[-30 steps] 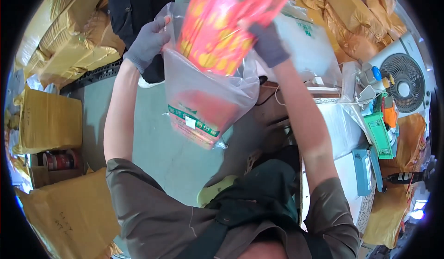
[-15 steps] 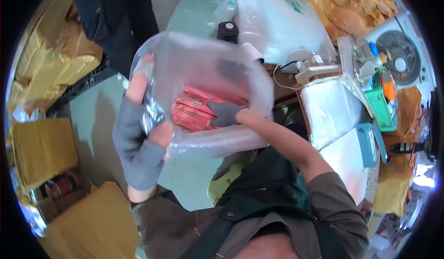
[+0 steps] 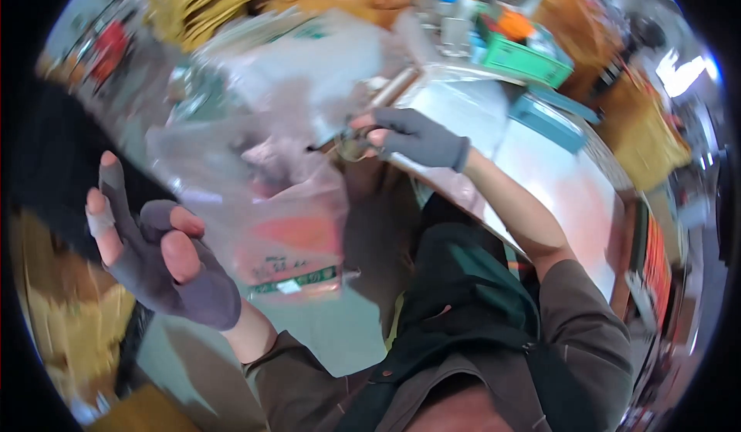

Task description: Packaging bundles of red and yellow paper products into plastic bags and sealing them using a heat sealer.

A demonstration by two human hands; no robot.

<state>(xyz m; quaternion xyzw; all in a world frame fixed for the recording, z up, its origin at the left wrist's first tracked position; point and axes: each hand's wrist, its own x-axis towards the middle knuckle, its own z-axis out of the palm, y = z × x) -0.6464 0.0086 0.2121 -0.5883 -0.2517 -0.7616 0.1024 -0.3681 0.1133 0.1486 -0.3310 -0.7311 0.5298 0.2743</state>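
The clear plastic bag (image 3: pixel 270 208) is located between the two hands, to the right of the left hand (image 3: pixel 166 266) and below and to the left of the right hand (image 3: pixel 421 139). Red contents (image 3: pixel 289 235) show through its lower part, above a green printed band (image 3: pixel 320 275) and a small white label (image 3: pixel 289 286). The upper part is crumpled and blurred; I cannot tell how far the mouth gapes.

Left grip: fingers spread and slightly bent, thumb well apart from them, nothing held that I can see. The thumb side faces the bag and overlaps its left edge from where I stand; contact cannot be confirmed.

Right grip: fingers bent, tips drawn close to the thumb. A small blurred object (image 3: pixel 353 148) lies at the fingertips, just beyond the bag's upper right side. I cannot tell what it is or whether the grip is fastened on it.

Both hands wear grey gloves with bare fingertips. The right forearm passes over the white counter (image 3: pixel 532 185), which carries a blue-grey box (image 3: pixel 548 119) and, farther back, a green basket (image 3: pixel 529 59).
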